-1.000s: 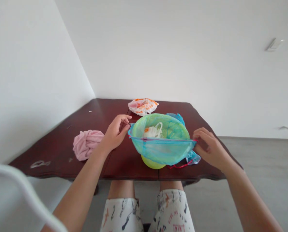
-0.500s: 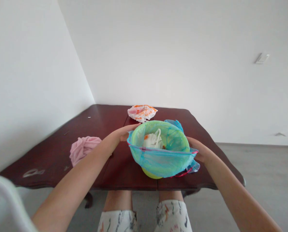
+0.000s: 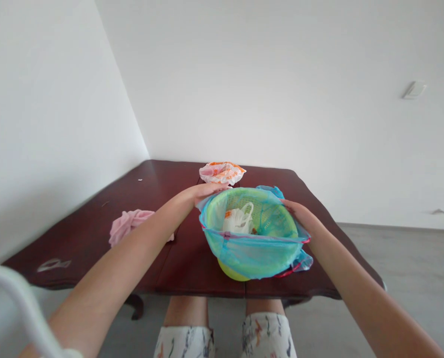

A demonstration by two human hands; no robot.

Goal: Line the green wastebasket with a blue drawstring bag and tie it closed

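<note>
A green mesh basket (image 3: pixel 257 196) stands tilted toward me on the table. A translucent blue plastic bag (image 3: pixel 257 256) with pink-red drawstrings is draped over its rim and down its front. Inside lies a crumpled white plastic bag (image 3: pixel 238 221) with its handle loop up. My left hand (image 3: pixel 211 191) is at the far left of the rim, fingers on the blue bag's edge, thumb hidden. On the right side, my right hand (image 3: pixel 299 214) is wrapped around the blue bag's edge against the basket; its fingers are partly hidden.
The dark red wooden table (image 3: pixel 184 268) meets white walls. A crumpled white and orange plastic bag (image 3: pixel 223 173) lies at the back. A pink cloth (image 3: pixel 128 226) is beside my left forearm. Something white and curved (image 3: pixel 16 293), blurred, fills the lower left corner.
My left hand has moved up and right along the rim to its far side. My right hand has shifted slightly up, and the bag's edge sits a little differently on the basket.
</note>
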